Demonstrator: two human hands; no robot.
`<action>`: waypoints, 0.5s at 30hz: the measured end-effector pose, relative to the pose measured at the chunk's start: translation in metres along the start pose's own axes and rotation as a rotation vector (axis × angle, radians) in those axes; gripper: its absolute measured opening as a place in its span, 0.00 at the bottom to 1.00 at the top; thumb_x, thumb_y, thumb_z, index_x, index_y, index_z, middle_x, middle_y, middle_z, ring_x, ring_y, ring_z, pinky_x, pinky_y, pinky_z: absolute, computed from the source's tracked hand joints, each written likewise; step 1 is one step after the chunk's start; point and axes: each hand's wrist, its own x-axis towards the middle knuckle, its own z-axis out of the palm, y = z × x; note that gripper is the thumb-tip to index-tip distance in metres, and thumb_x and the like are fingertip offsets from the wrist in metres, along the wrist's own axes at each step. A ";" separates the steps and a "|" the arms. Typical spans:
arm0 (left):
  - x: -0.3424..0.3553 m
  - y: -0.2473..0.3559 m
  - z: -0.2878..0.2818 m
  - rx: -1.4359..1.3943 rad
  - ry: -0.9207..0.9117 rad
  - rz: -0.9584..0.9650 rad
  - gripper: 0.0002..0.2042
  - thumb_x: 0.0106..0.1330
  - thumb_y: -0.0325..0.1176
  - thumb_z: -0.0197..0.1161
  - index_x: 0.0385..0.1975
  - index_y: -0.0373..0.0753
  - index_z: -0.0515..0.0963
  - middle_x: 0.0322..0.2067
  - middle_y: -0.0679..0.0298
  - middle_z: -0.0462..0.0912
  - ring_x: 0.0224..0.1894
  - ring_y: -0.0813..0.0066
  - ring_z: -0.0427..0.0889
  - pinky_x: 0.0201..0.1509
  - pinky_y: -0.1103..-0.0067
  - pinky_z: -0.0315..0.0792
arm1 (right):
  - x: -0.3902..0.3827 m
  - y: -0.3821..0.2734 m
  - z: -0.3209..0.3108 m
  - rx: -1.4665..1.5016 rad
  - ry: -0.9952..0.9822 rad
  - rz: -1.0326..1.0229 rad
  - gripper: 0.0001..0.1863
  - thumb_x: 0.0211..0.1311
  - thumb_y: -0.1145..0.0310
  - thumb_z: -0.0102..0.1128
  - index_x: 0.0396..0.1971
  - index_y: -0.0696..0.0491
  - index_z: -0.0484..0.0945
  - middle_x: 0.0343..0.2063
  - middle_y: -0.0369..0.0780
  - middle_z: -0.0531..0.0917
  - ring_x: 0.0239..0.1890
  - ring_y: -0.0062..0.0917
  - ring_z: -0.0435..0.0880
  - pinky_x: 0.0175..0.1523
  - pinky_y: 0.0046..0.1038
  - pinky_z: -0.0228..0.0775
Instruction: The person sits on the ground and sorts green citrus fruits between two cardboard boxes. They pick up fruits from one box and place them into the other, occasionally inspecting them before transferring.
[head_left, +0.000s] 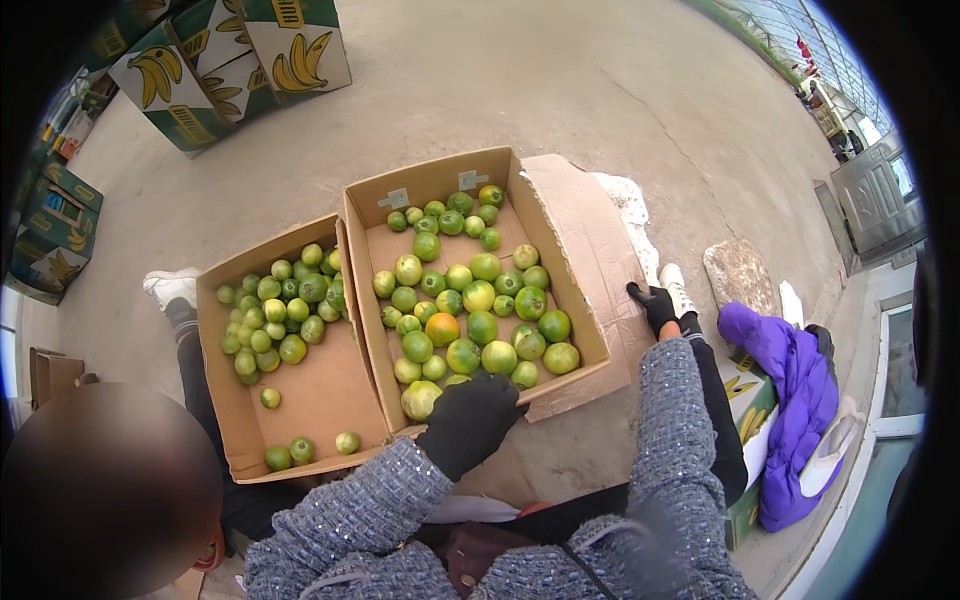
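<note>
Two shallow cardboard boxes stand side by side in front of me. The right box [430,170] holds many green tomatoes [482,327] of mixed sizes, one of them orange [442,329]. In the left box [325,400] smaller green tomatoes [268,316] are heaped toward the far end, with a few loose ones nearer. My left hand [472,425], in a black glove, is closed over the near rim of the right box, its fingertips partly hidden. My right hand [655,308], also black-gloved, grips the outer edge of the cardboard flap [590,260] that spreads out along the box's right side.
Banana-printed cartons [240,70] stand at the far left, with more cartons [60,230] at the left edge. Close on my left is another person [110,490]. On my right, a purple jacket [795,400] lies over a carton; a flat stone-like slab [740,277] lies beyond.
</note>
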 end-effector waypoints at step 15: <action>-0.012 -0.003 0.017 0.057 -0.083 0.048 0.10 0.62 0.42 0.62 0.28 0.41 0.76 0.28 0.62 0.75 0.30 0.65 0.79 0.25 0.68 0.74 | 0.027 0.027 -0.002 0.318 0.120 -0.086 0.31 0.53 0.51 0.72 0.43 0.65 0.81 0.40 0.46 0.86 0.42 0.30 0.82 0.49 0.27 0.71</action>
